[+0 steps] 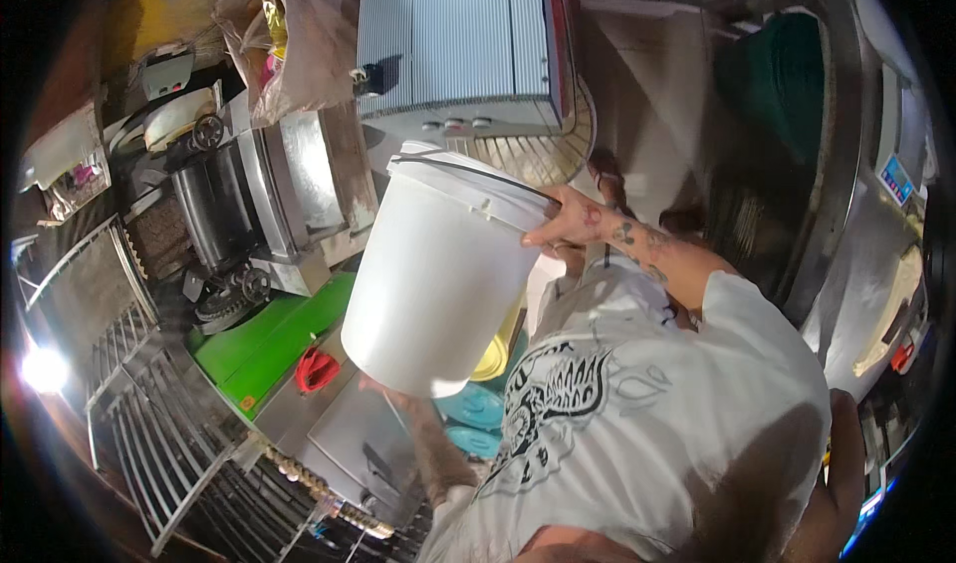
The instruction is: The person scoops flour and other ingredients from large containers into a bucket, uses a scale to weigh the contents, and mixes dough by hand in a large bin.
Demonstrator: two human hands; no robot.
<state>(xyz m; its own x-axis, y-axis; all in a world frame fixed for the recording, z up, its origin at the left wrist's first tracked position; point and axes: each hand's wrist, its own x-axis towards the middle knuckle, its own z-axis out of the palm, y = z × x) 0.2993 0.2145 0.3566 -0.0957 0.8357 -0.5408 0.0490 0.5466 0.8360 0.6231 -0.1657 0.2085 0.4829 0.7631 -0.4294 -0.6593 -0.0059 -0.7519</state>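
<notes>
A large white plastic bucket [433,274] hangs tilted in front of my body, its rim up and its base toward my left. My right hand [570,217], at the end of a tattooed forearm, grips the rim, with the thumb pressed on the outer wall. Under the base is my left hand [398,400], closed against the bucket; most of its fingers are hidden behind it. A thin dark strip, perhaps the handle, runs along the rim. Whether a lid covers the top I cannot tell.
A ribbed pale-blue metal cabinet [453,45] stands ahead. At left are a dark roller machine [221,205], a green board [274,344], a red cloth-like item [317,369] and a metal rack [159,444]. Another person's arm [844,463] shows at right, below a dark-green bin [777,85].
</notes>
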